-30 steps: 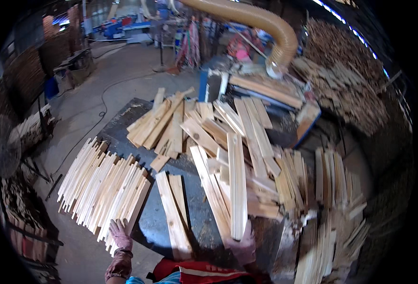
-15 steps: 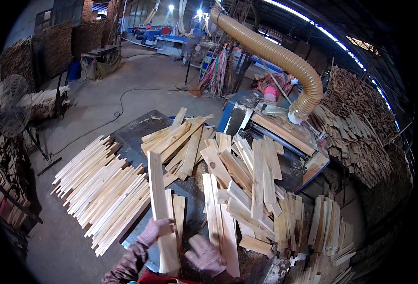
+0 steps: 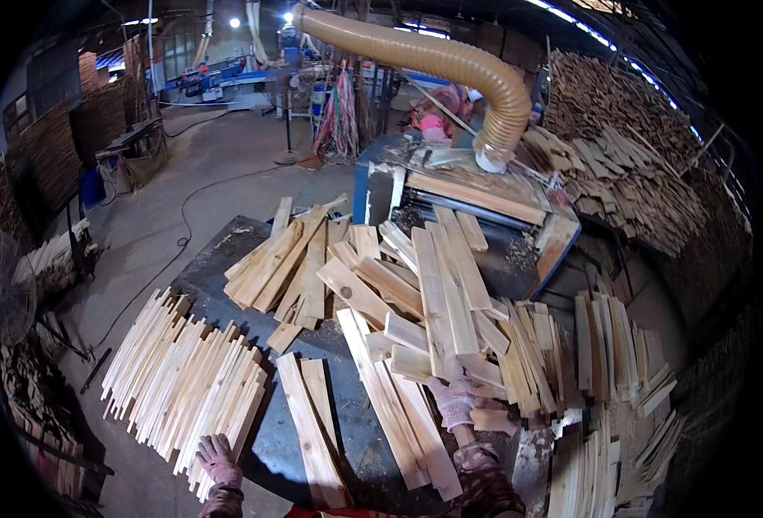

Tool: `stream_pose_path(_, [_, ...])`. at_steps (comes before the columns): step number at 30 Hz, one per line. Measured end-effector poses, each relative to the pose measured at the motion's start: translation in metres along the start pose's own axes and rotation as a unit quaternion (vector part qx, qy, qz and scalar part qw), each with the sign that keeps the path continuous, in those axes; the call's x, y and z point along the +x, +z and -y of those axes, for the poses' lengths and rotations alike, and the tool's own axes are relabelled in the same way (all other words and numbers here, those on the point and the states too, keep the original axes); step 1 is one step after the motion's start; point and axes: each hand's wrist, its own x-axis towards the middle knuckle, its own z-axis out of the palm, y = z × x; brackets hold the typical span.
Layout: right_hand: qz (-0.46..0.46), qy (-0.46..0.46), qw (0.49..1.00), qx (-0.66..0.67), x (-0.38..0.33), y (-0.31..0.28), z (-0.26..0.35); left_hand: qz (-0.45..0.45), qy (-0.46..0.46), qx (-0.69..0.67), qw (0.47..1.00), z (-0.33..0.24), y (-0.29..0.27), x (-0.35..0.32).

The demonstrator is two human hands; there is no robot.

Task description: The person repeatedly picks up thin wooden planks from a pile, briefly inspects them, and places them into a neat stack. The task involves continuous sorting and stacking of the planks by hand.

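pink-gloved left hand [image 3: 218, 458], fingers spread, over near ends of slats [image 3: 187, 388] along left side of table [image 3: 269, 440]. right hand [image 3: 452, 402] at crossed boards [image 3: 434, 302] right of table middle; pinching or not, cannot tell. risk: boards look loosely stacked, tug on one could slide others; uneven slats could topple if pushed outward.

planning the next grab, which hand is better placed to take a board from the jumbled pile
Probably the right hand: it's at the near edge of the jumbled pile, while the left hand is at the row of strips, farther left.
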Motion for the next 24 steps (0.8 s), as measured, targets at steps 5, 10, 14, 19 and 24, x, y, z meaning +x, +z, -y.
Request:
stream_pose_path(5, [0.099,-0.029,0.980,0.169,-0.071,-0.020,0.010,-0.022,0.080,-0.199,0.977,-0.083,-0.068,0.015])
stream_pose_path(10, [0.123,-0.013,0.965,0.232,-0.163,-0.021,0.054,0.398,0.179,-0.625,0.647,-0.244,-0.184,0.001])
stream_pose_path(14, [0.061,-0.175,0.963,0.193,-0.193,-0.002,0.056,0.541,0.202,-0.652,0.492,-0.350,-0.232,-0.040])
stream_pose_path(19, [-0.136,-0.185,0.968,-0.105,-0.085,-0.005,-0.011,0.602,0.108,-0.720,0.328,-0.361,-0.252,-0.030])
stream_pose_path(24, [-0.196,-0.063,0.971,-0.119,0.055,-0.027,-0.050,0.631,0.084,-0.732,0.242,-0.363,-0.271,-0.036])
